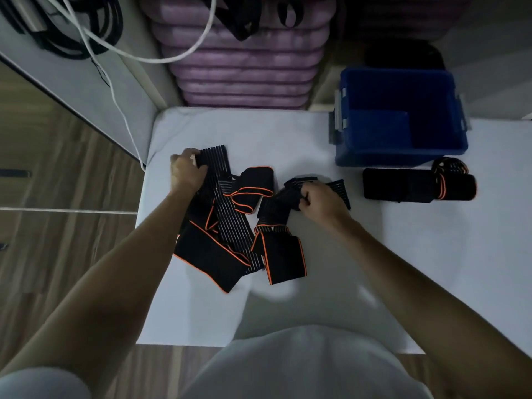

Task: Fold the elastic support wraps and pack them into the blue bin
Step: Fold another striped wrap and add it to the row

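Note:
A tangle of black elastic support wraps with orange edging lies on the white table. My left hand grips the far striped end of one long wrap at the pile's left. My right hand pinches another striped wrap end at the pile's right. The blue bin stands at the table's far right; its inside is dark and what it holds is unclear. A folded black wrap bundle lies just in front of the bin.
Stacked purple cushions stand behind the table. Black straps and a white cable lie on a grey surface at the far left. Wooden floor runs along the table's left edge.

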